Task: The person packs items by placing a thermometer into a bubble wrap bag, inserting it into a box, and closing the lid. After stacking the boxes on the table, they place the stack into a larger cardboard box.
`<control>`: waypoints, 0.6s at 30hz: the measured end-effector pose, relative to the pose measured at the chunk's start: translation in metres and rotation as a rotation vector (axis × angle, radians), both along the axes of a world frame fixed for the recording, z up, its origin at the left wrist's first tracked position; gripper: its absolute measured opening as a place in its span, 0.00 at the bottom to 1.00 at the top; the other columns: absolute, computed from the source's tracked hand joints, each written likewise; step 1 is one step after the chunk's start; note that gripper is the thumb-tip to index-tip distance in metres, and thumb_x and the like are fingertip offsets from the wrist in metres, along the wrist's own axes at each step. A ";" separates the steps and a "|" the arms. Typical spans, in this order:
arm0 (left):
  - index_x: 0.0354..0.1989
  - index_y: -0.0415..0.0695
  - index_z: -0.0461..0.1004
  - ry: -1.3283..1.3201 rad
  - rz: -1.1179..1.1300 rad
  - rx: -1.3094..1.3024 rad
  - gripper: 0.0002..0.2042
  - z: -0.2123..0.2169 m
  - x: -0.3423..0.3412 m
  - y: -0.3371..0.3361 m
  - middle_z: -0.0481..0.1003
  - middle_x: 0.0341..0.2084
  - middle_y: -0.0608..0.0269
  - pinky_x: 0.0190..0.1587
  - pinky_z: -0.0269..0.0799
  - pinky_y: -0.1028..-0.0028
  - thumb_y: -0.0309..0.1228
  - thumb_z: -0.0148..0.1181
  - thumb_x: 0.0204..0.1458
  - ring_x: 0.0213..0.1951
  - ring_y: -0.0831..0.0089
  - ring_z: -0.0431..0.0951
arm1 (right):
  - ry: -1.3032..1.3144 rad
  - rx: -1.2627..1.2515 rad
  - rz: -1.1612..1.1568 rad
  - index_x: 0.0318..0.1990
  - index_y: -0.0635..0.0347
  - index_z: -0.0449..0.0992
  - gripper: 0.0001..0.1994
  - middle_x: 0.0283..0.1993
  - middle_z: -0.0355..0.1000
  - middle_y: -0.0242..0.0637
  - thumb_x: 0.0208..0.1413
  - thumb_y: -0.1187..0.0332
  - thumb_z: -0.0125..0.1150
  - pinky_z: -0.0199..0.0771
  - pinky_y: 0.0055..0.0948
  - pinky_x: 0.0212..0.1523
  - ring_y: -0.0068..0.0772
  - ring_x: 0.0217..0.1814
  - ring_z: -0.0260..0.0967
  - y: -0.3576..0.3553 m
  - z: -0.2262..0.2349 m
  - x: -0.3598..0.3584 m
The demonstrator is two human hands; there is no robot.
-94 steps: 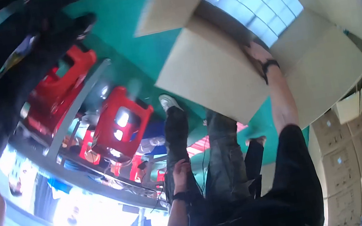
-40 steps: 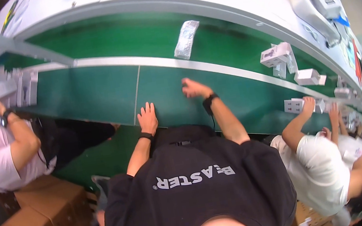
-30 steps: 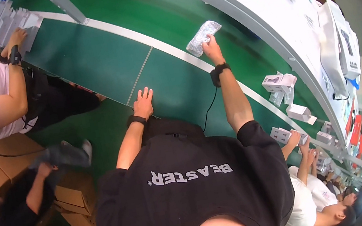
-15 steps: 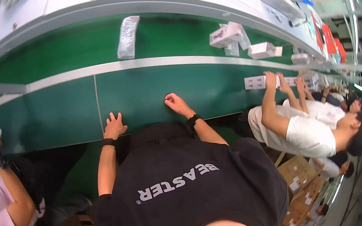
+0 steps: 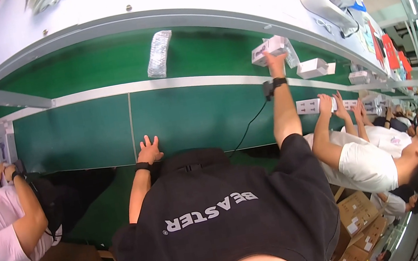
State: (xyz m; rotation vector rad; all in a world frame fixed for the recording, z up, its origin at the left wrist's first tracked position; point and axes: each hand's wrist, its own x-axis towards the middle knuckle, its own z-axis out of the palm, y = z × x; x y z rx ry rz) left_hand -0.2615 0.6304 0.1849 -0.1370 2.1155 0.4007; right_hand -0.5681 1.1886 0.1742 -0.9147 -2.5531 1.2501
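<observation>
I view the left hand (image 5: 149,151) spread at the green worktop (image 5: 206,113), the right hand (image 5: 276,62) at a white box (image 5: 259,55), grip unclear; pink-shirted co-worker (image 5: 7,236) leftward.

Bare right hand (image 5: 277,65): 0.5 s ago, half-curled above dark-green flat bench top (image 5: 189,114); now stretched out, fingers at white rectangular cardboard box (image 5: 259,55).
Thin black cable (image 5: 249,127): unseen then, now visible.

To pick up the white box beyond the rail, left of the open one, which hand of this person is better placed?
Probably the right: the right hand is at the white box, its arm stretched across the rail. The left hand is by the near edge of the table, well away.
</observation>
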 end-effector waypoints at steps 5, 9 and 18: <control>0.70 0.62 0.52 0.029 0.014 0.040 0.38 0.005 -0.005 0.007 0.40 0.72 0.48 0.63 0.62 0.50 0.40 0.63 0.50 0.69 0.41 0.50 | -0.303 0.340 0.209 0.71 0.69 0.40 0.69 0.65 0.54 0.71 0.28 0.35 0.74 0.51 0.47 0.69 0.63 0.69 0.54 0.044 0.052 -0.027; 0.68 0.63 0.56 0.078 0.061 0.020 0.35 0.004 -0.007 0.014 0.43 0.71 0.48 0.62 0.63 0.51 0.40 0.63 0.50 0.68 0.42 0.53 | -0.212 0.451 -0.104 0.61 0.75 0.57 0.55 0.55 0.65 0.63 0.32 0.42 0.76 0.63 0.48 0.60 0.55 0.58 0.67 -0.006 0.034 -0.004; 0.69 0.53 0.52 0.201 0.149 -0.012 0.39 0.019 -0.002 0.046 0.50 0.68 0.44 0.57 0.69 0.56 0.39 0.65 0.48 0.63 0.44 0.60 | 0.350 -0.103 0.171 0.56 0.66 0.56 0.39 0.51 0.67 0.51 0.46 0.55 0.74 0.69 0.35 0.54 0.42 0.53 0.68 -0.210 0.077 0.179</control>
